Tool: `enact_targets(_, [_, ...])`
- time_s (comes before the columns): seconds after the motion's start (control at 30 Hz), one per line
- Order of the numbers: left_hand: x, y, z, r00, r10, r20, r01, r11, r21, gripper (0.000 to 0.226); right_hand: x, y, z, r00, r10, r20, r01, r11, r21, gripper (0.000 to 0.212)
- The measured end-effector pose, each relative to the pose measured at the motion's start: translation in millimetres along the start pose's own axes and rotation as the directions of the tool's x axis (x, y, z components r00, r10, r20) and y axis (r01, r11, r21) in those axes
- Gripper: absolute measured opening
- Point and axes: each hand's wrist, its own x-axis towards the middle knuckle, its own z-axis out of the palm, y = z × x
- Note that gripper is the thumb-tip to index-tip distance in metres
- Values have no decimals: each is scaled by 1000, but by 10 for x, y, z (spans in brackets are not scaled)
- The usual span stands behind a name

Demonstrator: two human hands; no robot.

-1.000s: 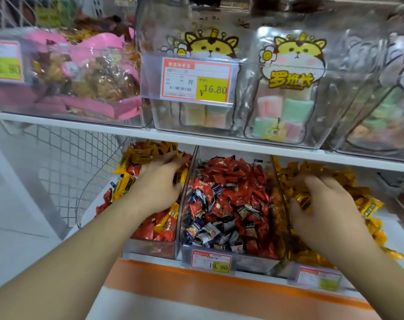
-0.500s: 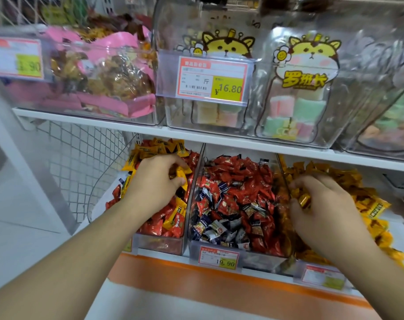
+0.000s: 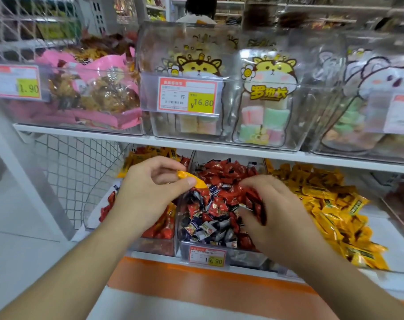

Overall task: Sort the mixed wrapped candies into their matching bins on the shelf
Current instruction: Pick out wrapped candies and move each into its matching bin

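Now: sorting mid-transfer | left hand (image 3: 148,192) pinches orange wrapped candy (image 3: 191,180), frame centre | right hand (image 3: 274,211) fingers curled on dark red wrapped candies (image 3: 257,204) over clear middle bin (image 3: 221,247) | next: orange piece probably into yellow-candy bin (image 3: 394,257), lower right

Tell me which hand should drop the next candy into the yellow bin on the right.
The left hand: it already pinches a yellow candy, though it must cross the middle bin to reach the yellow bin. The right hand is nearer but appears to hold red candies.
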Motion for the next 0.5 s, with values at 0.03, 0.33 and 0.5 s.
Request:
enact_targets(0.03, [-68, 40, 82, 999, -5, 34, 5, 1000, -14, 28, -18, -60, 7, 1000, -11, 16, 11, 999, 32, 53])
enact_targets(0.33, [-341, 103, 605, 971, -33, 238, 29, 999, 22, 40, -96, 167, -94, 994, 42, -98, -40, 999, 28, 15])
enact_targets(0.5, [-262, 17, 504, 990, -6, 143, -14, 990, 141, 19, -12, 745, -318, 909, 345, -236, -382, 914, -136, 42])
